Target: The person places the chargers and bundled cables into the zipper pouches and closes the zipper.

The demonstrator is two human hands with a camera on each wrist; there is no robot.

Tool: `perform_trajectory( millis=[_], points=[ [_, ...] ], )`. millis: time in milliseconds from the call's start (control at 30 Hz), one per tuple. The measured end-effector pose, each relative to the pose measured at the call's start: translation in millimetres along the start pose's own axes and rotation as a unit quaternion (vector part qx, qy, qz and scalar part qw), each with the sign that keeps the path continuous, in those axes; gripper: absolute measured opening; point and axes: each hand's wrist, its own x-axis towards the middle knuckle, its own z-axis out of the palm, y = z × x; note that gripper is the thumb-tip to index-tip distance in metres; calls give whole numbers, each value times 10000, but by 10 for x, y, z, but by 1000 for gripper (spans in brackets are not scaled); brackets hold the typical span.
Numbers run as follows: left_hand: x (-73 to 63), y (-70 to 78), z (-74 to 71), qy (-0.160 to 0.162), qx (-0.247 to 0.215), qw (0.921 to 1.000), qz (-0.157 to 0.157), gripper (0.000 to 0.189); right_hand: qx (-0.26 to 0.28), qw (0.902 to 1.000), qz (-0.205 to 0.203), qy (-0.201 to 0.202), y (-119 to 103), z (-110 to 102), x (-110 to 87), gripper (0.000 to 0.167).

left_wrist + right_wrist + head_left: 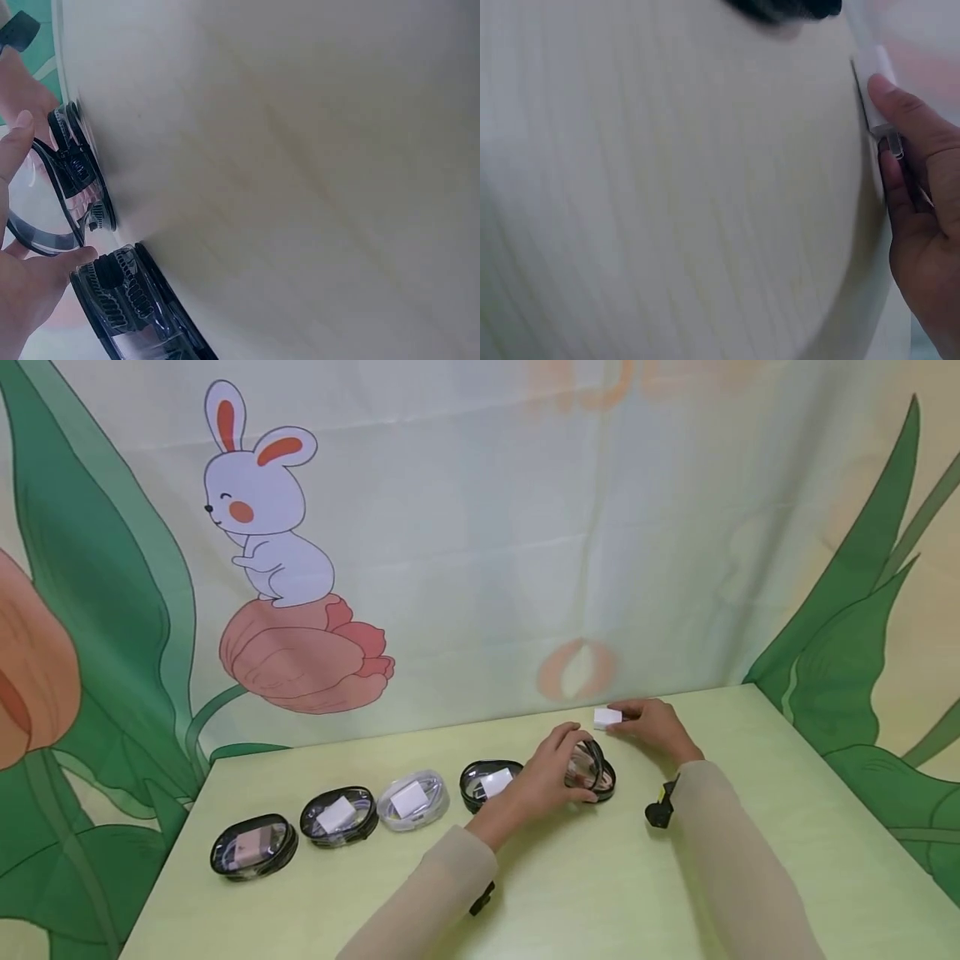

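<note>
My left hand (546,772) grips the raised clear lid (45,202) of an oval zip case (609,787) with black trim. Its thumb is at the near rim and its fingers over the far side; in the left wrist view the lid tilts away from the case's base. Behind that case, my right hand (656,727) pinches a white charger plug (607,718) between thumb and fingers, low over the table. A metal prong (895,144) sticks out of the plug towards the palm in the right wrist view.
Left of my hands, closed oval cases stand in a row: a black-trimmed one (495,783) partly behind my left wrist, a clear-white one (413,800), a black one (339,816) and another with a pinkish block (253,847). A printed cloth (465,568) hangs behind the table.
</note>
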Motion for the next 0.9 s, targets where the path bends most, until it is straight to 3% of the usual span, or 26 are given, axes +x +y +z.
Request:
perform_trajectory(
  millis=[400, 700, 900],
  points=[
    [14, 1, 6, 24, 21, 10000, 61, 82, 59, 9998, 161, 121, -118, 17, -135, 53],
    [30, 25, 26, -23, -2, 10000, -42, 82, -5, 9998, 8, 221, -274, -81, -395, 51],
    [34, 30, 22, -25, -57, 10000, -33, 81, 231, 9992, -120, 288, -407, -84, -559, 44]
  ],
)
